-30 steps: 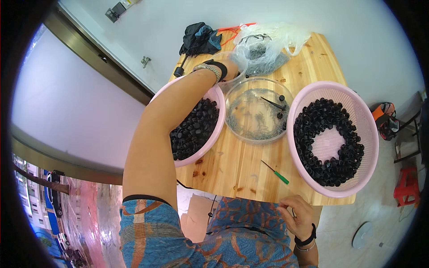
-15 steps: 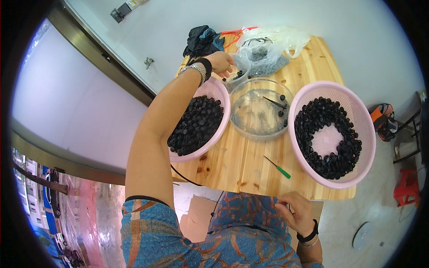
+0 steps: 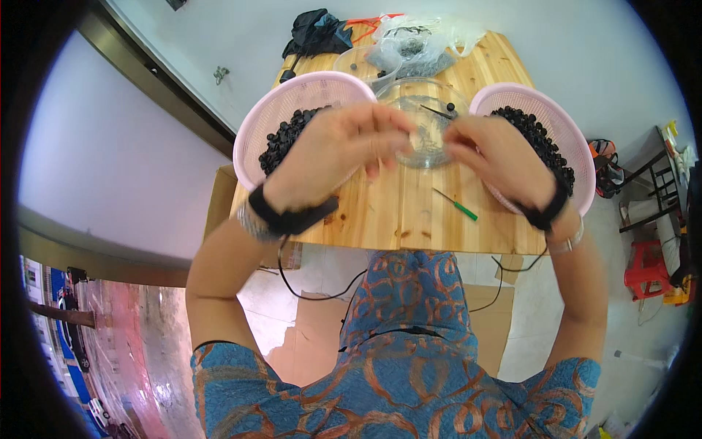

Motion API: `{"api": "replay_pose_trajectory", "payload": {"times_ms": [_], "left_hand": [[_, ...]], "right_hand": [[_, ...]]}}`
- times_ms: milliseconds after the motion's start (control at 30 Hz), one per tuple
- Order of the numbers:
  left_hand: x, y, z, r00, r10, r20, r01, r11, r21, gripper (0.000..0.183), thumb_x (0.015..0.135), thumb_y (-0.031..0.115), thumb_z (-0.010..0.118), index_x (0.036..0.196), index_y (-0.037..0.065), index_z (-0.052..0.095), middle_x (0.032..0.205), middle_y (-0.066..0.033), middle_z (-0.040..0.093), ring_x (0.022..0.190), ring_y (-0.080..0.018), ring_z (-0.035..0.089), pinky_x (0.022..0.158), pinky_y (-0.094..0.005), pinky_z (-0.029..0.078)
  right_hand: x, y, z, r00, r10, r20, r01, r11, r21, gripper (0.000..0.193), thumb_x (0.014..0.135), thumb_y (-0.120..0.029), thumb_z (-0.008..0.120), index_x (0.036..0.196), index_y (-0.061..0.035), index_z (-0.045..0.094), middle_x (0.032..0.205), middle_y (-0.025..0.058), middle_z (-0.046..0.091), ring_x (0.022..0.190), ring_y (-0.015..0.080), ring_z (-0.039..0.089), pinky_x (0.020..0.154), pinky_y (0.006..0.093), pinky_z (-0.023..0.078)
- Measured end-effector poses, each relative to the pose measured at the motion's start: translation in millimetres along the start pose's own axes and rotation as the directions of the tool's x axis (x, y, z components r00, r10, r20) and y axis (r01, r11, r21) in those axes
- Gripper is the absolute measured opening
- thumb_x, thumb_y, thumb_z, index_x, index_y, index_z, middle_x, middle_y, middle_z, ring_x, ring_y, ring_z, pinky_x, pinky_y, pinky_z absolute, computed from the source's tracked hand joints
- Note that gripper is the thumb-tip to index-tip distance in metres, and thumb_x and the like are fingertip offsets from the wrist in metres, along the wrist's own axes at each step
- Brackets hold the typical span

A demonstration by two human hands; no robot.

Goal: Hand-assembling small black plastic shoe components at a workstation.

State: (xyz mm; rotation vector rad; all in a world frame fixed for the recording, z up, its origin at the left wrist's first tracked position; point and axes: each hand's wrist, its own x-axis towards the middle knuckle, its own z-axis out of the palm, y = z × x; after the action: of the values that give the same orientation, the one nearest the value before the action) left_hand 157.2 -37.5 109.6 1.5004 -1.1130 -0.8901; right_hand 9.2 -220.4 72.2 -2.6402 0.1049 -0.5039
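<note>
Both hands are raised over the near part of the wooden table, fingertips facing each other and a short gap apart. My left hand (image 3: pixel 340 150) is blurred, its thumb and fingers drawn together; anything between them is too smeared to make out. My right hand (image 3: pixel 501 152) has its fingers curled in a pinch, and what they hold, if anything, is hidden. Behind the fingertips stands a round clear tub (image 3: pixel 428 157) with a pair of dark tweezers (image 3: pixel 436 112) and a small black cap (image 3: pixel 450 107) in it. A green-handled screwdriver (image 3: pixel 464 211) lies nearer me.
Pink baskets of small black caps stand at left (image 3: pixel 245 139) and right (image 3: pixel 583 157), partly behind my hands. Farther back are another clear tub (image 3: pixel 365 66), a clear plastic bag (image 3: pixel 417 62) and dark cloth (image 3: pixel 316 33). A red stool (image 3: pixel 647 271) stands right, on the floor.
My left hand has come back from the rear clear tub toward the table's middle. My right hand has risen from my lap to meet it. The view has tilted, so the table sits higher.
</note>
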Motion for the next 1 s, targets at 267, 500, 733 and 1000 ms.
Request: {"api": "replay_pose_trajectory", "payload": {"times_ms": [267,500,733,1000], "left_hand": [[-118.9,-65.2,32.6,0.995,-0.080,0.054,0.096,0.882,-0.461,0.013,0.084,0.001,0.056,0.097,0.001,0.056,0.091,-0.0094,0.064,0.069,-0.0083,0.057,0.059,-0.0201,0.047],[-142.2,-120.9,58.1,0.988,-0.156,-0.016,0.096,0.688,-0.720,0.013,0.087,0.001,0.052,0.100,0.002,0.056,0.089,-0.0093,0.063,0.069,-0.0100,0.057,0.058,-0.0206,0.047],[-148.1,-135.0,56.8,0.984,-0.180,0.004,0.127,0.680,-0.722,0.015,0.089,0.009,0.054,0.103,0.004,0.056,0.091,-0.0067,0.062,0.072,-0.0080,0.055,0.060,-0.0197,0.045],[-142.6,-137.7,65.1,0.987,-0.143,-0.080,0.037,0.670,-0.741,0.015,0.089,0.006,0.052,0.103,0.003,0.056,0.092,-0.0083,0.062,0.072,-0.0094,0.056,0.060,-0.0207,0.046]], "right_hand": [[111.3,45.6,77.3,0.941,0.210,0.266,-0.028,0.830,-0.557,0.010,0.069,-0.011,0.062,0.078,-0.0054,0.063,0.078,0.0133,0.064,0.077,0.0306,0.061,0.066,0.0407,0.048],[142.7,67.9,120.6,0.842,0.467,0.270,-0.262,0.791,-0.553,0.021,0.076,-0.001,0.056,0.094,0.0042,0.065,0.097,0.0228,0.062,0.090,0.0339,0.062,0.075,0.0414,0.050],[127.7,50.8,118.2,0.857,0.455,0.242,-0.281,0.806,-0.520,0.026,0.076,0.000,0.053,0.100,0.0046,0.063,0.103,0.0237,0.061,0.093,0.0345,0.062,0.079,0.0425,0.049],[126.8,63.5,114.2,0.856,0.470,0.215,-0.273,0.764,-0.585,0.014,0.074,-0.007,0.057,0.083,0.0002,0.066,0.085,0.0190,0.065,0.080,0.0293,0.065,0.067,0.0381,0.052]]}}
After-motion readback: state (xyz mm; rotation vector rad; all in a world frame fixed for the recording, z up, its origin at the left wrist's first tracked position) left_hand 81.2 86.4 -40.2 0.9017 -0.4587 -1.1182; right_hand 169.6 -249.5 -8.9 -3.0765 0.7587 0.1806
